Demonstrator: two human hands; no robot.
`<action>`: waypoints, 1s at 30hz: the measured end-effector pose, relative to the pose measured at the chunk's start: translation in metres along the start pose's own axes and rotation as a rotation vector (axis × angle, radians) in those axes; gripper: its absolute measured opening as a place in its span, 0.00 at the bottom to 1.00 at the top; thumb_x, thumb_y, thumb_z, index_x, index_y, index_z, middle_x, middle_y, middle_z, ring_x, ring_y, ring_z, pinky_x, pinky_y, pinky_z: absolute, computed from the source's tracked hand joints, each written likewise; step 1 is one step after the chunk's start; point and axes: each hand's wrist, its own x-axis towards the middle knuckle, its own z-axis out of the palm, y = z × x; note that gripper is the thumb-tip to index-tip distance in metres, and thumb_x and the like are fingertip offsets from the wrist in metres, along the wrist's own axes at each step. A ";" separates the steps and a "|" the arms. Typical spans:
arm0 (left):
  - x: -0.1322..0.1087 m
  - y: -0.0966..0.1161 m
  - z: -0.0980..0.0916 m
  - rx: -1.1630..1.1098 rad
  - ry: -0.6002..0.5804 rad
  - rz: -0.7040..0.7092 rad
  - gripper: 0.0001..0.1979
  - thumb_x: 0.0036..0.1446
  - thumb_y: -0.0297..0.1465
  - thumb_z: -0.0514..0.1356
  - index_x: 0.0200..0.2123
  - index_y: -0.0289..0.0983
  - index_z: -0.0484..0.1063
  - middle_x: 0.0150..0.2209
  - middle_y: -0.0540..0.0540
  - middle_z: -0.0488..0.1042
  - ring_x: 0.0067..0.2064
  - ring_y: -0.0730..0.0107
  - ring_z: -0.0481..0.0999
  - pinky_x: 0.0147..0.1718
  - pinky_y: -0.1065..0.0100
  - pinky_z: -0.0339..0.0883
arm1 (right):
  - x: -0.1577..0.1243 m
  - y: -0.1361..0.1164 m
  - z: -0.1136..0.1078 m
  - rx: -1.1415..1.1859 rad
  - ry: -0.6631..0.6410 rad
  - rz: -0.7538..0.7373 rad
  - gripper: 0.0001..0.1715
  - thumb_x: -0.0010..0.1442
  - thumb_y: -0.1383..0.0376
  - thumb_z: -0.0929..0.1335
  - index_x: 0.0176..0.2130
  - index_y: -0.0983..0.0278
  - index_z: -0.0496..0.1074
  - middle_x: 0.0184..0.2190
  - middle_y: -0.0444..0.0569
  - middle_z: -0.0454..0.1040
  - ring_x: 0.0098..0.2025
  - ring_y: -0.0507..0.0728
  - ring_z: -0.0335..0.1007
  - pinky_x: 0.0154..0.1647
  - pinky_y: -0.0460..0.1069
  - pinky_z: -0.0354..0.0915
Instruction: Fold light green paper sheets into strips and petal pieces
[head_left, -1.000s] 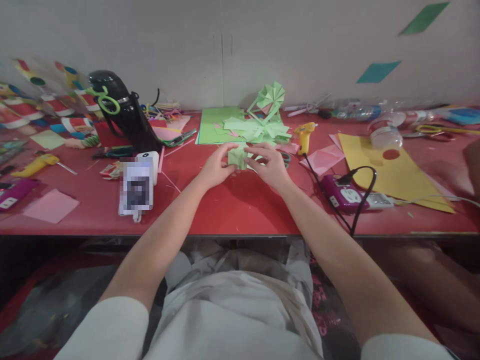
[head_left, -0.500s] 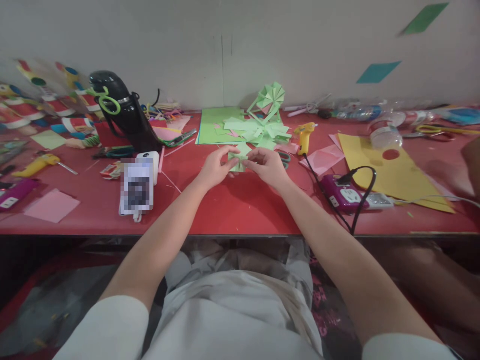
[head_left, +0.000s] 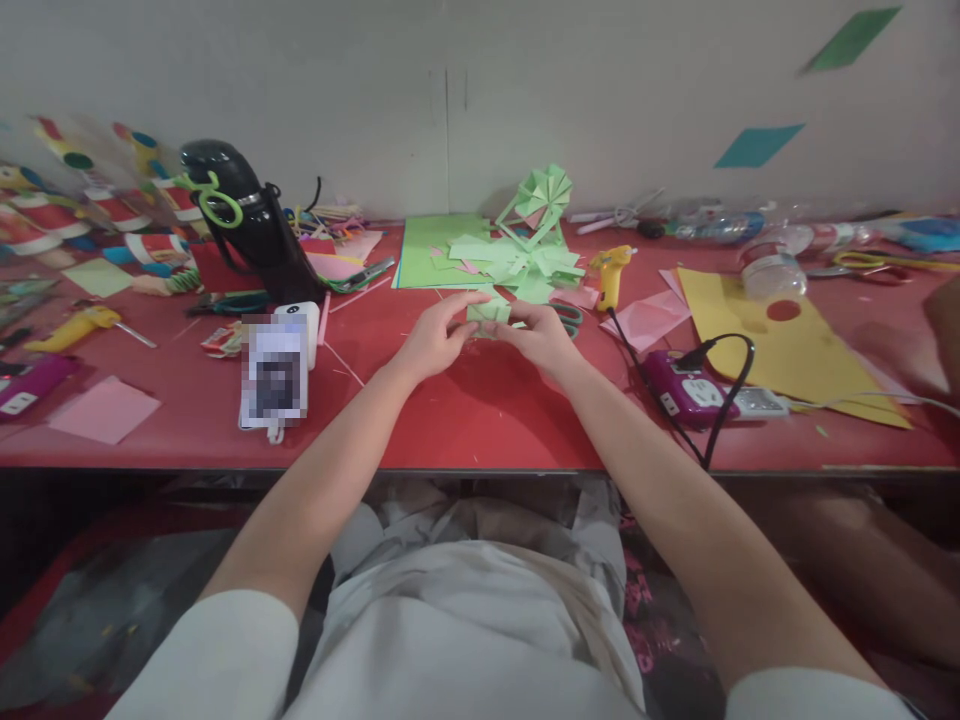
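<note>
A small folded light-green paper piece [head_left: 489,313] is pinched between both hands above the red table [head_left: 465,410]. My left hand [head_left: 433,336] grips its left side with thumb and fingers closed. My right hand [head_left: 538,335] grips its right side the same way. Just behind the hands lies a heap of green paper scraps [head_left: 525,262], a flat green sheet [head_left: 433,250] and a standing green paper fan model [head_left: 541,200].
A yellow glue gun [head_left: 611,272] and pink paper [head_left: 646,318] lie right of the hands. A purple power strip [head_left: 684,388] with a black cable sits near the front right, next to a yellow sheet [head_left: 787,335]. At left are a white device [head_left: 276,375], a black jug [head_left: 247,222] and craft clutter.
The green piece has been folded narrower between the fingers, and both hands have drawn closer together and slightly away from me.
</note>
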 end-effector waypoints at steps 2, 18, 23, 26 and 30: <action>-0.001 0.000 0.001 -0.070 -0.040 -0.017 0.20 0.60 0.28 0.59 0.56 0.44 0.71 0.62 0.43 0.69 0.38 0.70 0.79 0.44 0.62 0.75 | 0.000 0.001 0.000 0.030 0.056 0.024 0.18 0.49 0.51 0.76 0.28 0.63 0.77 0.36 0.49 0.72 0.37 0.55 0.68 0.34 0.51 0.67; 0.003 0.002 -0.005 0.232 0.069 0.184 0.10 0.63 0.32 0.59 0.45 0.41 0.79 0.47 0.42 0.76 0.47 0.66 0.75 0.45 0.65 0.71 | 0.000 -0.001 0.002 0.049 0.035 -0.063 0.18 0.49 0.49 0.77 0.27 0.60 0.79 0.47 0.52 0.75 0.53 0.61 0.71 0.49 0.56 0.68; 0.003 0.000 -0.004 0.228 0.105 0.202 0.10 0.63 0.29 0.58 0.43 0.39 0.79 0.44 0.42 0.76 0.44 0.67 0.75 0.41 0.67 0.70 | 0.001 0.000 0.001 0.065 0.053 -0.081 0.16 0.49 0.50 0.77 0.28 0.60 0.79 0.47 0.52 0.75 0.48 0.58 0.73 0.45 0.53 0.70; 0.003 0.000 -0.005 0.233 0.116 0.202 0.10 0.63 0.29 0.58 0.42 0.39 0.79 0.43 0.42 0.76 0.42 0.67 0.75 0.39 0.68 0.69 | 0.000 0.001 0.001 0.093 0.040 -0.088 0.17 0.51 0.49 0.76 0.29 0.60 0.79 0.47 0.52 0.75 0.47 0.58 0.73 0.42 0.52 0.70; 0.004 0.000 -0.006 0.240 0.142 0.173 0.09 0.63 0.31 0.58 0.41 0.40 0.79 0.42 0.44 0.77 0.42 0.67 0.75 0.39 0.68 0.68 | 0.001 0.001 0.000 0.067 0.044 -0.102 0.18 0.53 0.47 0.74 0.30 0.59 0.78 0.47 0.52 0.76 0.47 0.59 0.73 0.41 0.53 0.70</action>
